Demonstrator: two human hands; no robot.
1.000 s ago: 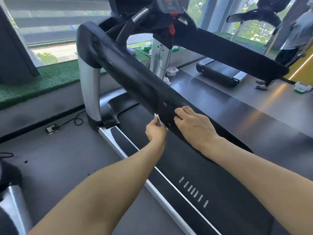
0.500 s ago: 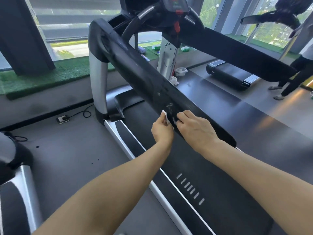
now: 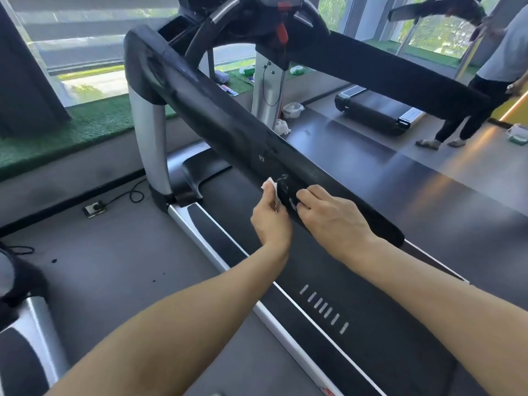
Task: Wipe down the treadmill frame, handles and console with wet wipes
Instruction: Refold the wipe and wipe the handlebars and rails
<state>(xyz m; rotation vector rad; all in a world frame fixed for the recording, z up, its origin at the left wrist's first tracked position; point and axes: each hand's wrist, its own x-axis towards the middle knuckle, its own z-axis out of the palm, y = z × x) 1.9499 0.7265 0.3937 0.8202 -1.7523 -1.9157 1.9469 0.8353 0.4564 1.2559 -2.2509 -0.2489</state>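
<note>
The treadmill's long black left handrail (image 3: 228,124) runs from the upper left down to the centre. My left hand (image 3: 270,221) pinches a small white wet wipe (image 3: 271,186) against the rail's side. My right hand (image 3: 331,215) lies on the rail just to the right, fingers curled over a bit of white wipe against the surface. The console (image 3: 274,12) with its red safety key sits at the top. The right handrail (image 3: 385,70) crosses behind it. A silver upright (image 3: 150,144) carries the left rail above the black belt (image 3: 357,310).
A person (image 3: 485,90) stands at the right by another treadmill (image 3: 377,110). White wipe tubs (image 3: 293,110) and crumpled wipes lie by the right upright. A power socket (image 3: 94,209) with a cable lies on the grey floor at left. Another machine's post (image 3: 25,324) is at lower left.
My view has shifted and both hands sit slightly further along the rail. The left hand's wipe has moved up against the rail's side, leaving wet streaks there.
</note>
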